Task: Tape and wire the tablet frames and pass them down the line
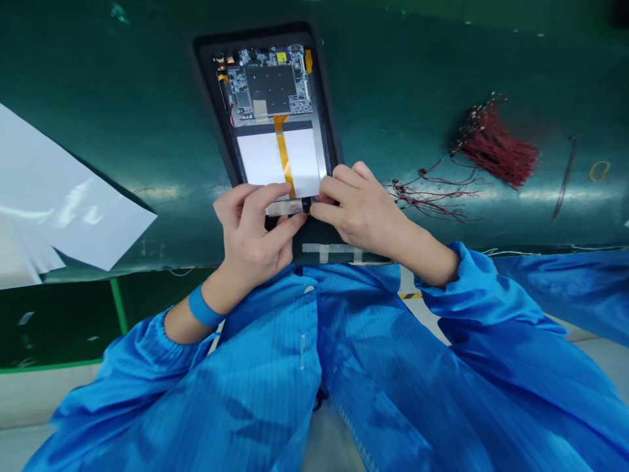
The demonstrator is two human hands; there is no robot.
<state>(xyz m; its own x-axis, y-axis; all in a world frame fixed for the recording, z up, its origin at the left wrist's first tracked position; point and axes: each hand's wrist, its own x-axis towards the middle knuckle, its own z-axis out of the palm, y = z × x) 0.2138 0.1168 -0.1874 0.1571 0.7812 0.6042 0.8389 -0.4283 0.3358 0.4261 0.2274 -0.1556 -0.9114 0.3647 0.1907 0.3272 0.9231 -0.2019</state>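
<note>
An opened tablet (212, 108) lies back side up in front of me, its dark frame slightly tilted. A circuit board (270, 88) fills its far end. Below that is a flat white battery (258, 157), crossed by an orange ribbon cable (282, 147). My left hand (255, 229) is curled over the near end, index finger by the ribbon and thumb beside a silvery strip (285, 208). At the near right corner my right hand (356, 206) is closed, thumb and index finger pinched beside a small black piece (306, 204). Whatever lies between those fingertips is hidden.
To the right on the green mat (407, 85) lie a bundle of dark red wires (501, 147), several loose wires (435, 196), a thin dark stick (565, 177) and a yellow rubber band (599, 171). White sheets (73, 196) lie at left. Tape strips (339, 249) mark the front edge.
</note>
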